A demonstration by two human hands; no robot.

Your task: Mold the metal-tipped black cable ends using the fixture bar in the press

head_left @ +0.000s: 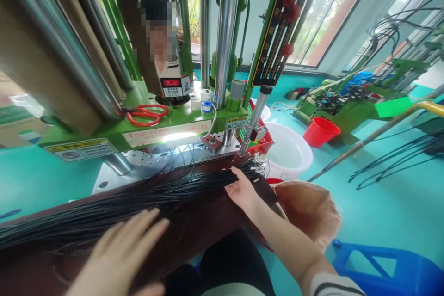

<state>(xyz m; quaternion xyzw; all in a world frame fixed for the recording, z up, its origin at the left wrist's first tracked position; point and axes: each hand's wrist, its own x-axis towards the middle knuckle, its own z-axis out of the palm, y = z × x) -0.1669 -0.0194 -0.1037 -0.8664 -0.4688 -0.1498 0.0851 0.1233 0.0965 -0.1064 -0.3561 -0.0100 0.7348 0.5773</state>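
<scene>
A long bundle of thin black cables lies across the dark brown bench in front of a green press. Silvery, pale ends gather at the bundle's right side. My right hand is at the bundle near those ends, thumb stretched along it; the palm faces up and looks bare. Closer to me, my left hand hovers over the near side of the cables, fingers stretched out and slightly blurred, with nothing in it. Whether it touches any strand, I cannot tell.
Red-handled scissors and tape rolls rest on the green press plate. Right of the bench stand a white tub, a brown paper-lined container, a red bucket and a blue plastic stool.
</scene>
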